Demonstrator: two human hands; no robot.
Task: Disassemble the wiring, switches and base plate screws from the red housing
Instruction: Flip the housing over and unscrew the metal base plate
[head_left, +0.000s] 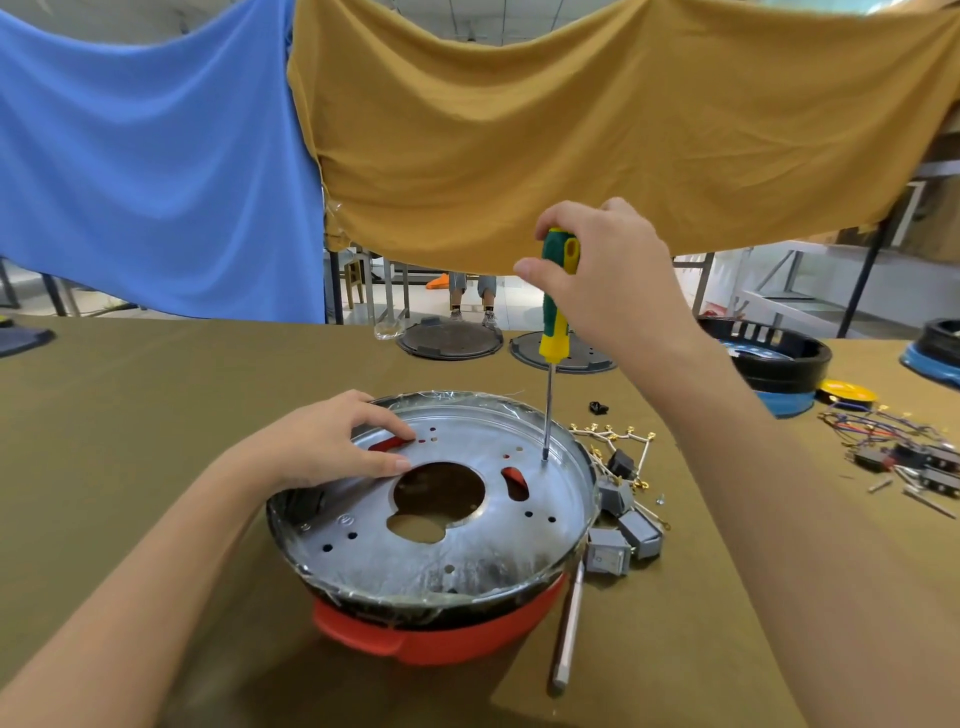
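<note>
The red housing (431, 636) lies upside down on the table, with its silver base plate (467, 545) facing up. My left hand (332, 441) rests on the plate's far left part, fingertips touching beside a slot. My right hand (608, 275) grips the green and yellow screwdriver (555, 317) upright; its tip stands on the plate near the right rim. Grey switches (623, 525) with white wires (613, 434) lie on the table just right of the housing.
A metal rod tool (567, 631) lies at the housing's right front. More wires and switches (904, 447) lie at far right. Two dark round plates (449, 340), a black ring (779, 358) and blue housings stand at the back. Blue and mustard cloths hang behind.
</note>
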